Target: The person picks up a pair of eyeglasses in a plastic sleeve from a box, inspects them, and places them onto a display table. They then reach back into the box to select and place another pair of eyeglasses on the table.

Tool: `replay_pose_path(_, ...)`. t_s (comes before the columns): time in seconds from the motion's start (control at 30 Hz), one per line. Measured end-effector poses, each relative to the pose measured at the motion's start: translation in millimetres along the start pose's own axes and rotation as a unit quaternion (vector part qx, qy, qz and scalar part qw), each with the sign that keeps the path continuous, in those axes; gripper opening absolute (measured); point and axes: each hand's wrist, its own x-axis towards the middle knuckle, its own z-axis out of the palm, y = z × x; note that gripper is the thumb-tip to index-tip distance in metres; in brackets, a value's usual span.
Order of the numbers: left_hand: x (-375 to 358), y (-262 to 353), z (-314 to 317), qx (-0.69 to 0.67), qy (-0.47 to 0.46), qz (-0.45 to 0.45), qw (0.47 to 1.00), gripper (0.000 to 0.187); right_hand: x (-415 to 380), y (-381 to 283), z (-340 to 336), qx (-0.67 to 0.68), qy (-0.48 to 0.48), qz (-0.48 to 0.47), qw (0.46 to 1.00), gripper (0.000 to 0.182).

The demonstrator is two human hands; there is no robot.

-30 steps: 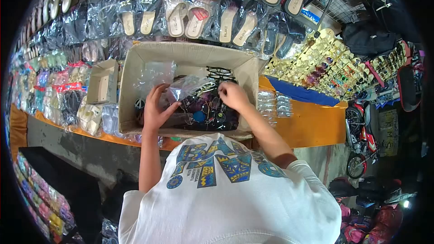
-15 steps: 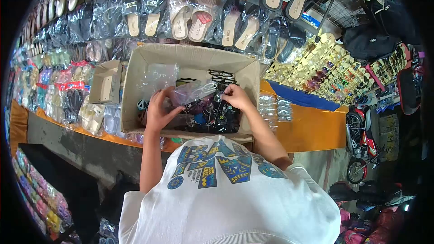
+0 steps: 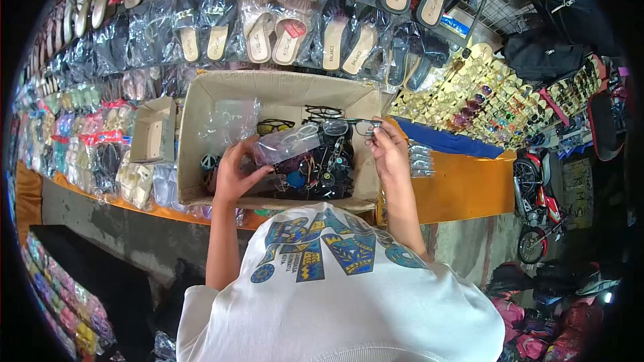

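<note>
A large cardboard box [image 3: 365, 177] stands in front of me with a jumble of eyeglasses and small dark items inside. My left hand [image 3: 235, 173] is closed on a clear plastic bag [image 3: 287, 146] at the box's left side; pale eyeglasses seem to show through it. Between the fingertips of my right hand [image 3: 390, 149], a pair of dark-framed eyeglasses [image 3: 353, 123] is pinched by one end, lenses stretching left over the box. Beneath them lie black eyeglasses [image 3: 323, 112] and yellowish ones [image 3: 275, 125]. An empty-looking clear bag [image 3: 231, 119] rests against the inner left wall.
A small open carton [image 3: 153, 133] sits left of the box. Rows of bagged sandals [image 3: 278, 30] line the back. To the right are a sunglasses display [image 3: 463, 100], an orange cloth surface [image 3: 463, 188] and a red motorcycle [image 3: 542, 194].
My right hand has risen from the pile and moved right, lifting the dark-framed eyeglasses. The left hand keeps hold of the plastic bag, nearly in place.
</note>
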Motion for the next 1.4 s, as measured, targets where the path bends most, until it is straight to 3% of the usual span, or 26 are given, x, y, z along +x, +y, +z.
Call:
replay_pose_path(0.43,1,3,-2,0.008,0.002,-0.006,1.0,0.076,1,17,-11,0.09,-0.035,0.07,0.993,0.026)
replay_pose_path(0.7,1,1,-1,-0.02,-0.013,0.0,1.0,0.071,0,33,10,0.057,-0.064,0.123,0.989,0.031)
replay_pose_path(0.8,1,1,0,-0.051,-0.052,-0.034,0.997,0.07,-7,34,30,0.008,-0.104,0.126,0.986,0.03)
replay_pose_path(0.93,2,-3,2,-0.211,-0.084,-0.074,0.971,0.063,-12,41,50,0.008,-0.129,0.134,0.983,0.03)
replay_pose_path(0.97,2,-3,1,-0.283,-0.096,-0.106,0.948,0.059,-12,42,53,0.007,-0.131,0.134,0.982,0.03)
replay_pose_path(1.07,0,-10,2,-0.337,-0.065,-0.132,0.93,0.052,-14,40,62,-0.086,-0.125,0.117,0.981,0.027)
replay_pose_path(1.2,-3,-3,1,-0.331,-0.04,-0.161,0.929,0.047,-16,38,67,-0.183,-0.117,0.051,0.975,0.022)
replay_pose_path(1.27,-7,-7,9,-0.385,-0.046,-0.168,0.906,0.042,-19,38,66,-0.187,-0.115,0.033,0.975,0.021)
replay_pose_path(1.4,-10,-4,21,-0.322,-0.045,-0.187,0.927,0.041,-29,39,61,-0.161,-0.099,-0.012,0.982,0.017)
